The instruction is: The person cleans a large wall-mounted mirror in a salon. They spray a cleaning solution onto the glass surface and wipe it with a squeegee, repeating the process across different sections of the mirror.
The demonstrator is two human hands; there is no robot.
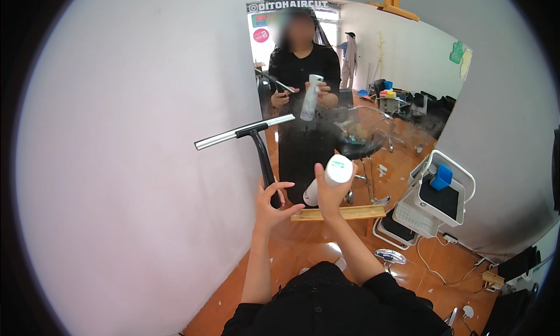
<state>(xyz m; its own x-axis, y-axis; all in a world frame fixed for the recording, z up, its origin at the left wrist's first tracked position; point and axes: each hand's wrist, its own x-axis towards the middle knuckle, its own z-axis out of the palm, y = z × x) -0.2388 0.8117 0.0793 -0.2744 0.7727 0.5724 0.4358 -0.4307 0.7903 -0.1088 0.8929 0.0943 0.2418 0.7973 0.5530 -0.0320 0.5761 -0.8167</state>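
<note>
Head view puts the large mirror before us, propped on a wooden ledge, with cloudy, wet-looking patches across its middle and right. We would judge an even mist over those patches best, then overlapping strokes with the whole rubber edge flat to the glass.

Next in size is our T-shaped squeegee, in front of the mirror's left edge and the pale wall. Its reflection sits well apart from it, so we take the blade to be off the glass. The blade's long axis slants gently up to the right; the handle runs from our left hand upward and slightly left. That hand curls loosely around the lower grip, and a firmer hold would probably steady the blade.

Smaller is our white spray bottle, in front of the mirror's lower part, its top toward us and its long axis dropping away down-left. Our right hand wraps it, thumb on the left and fingers on the right. We cannot tell where its nozzle points; checking that before pressing seems wise.
</note>
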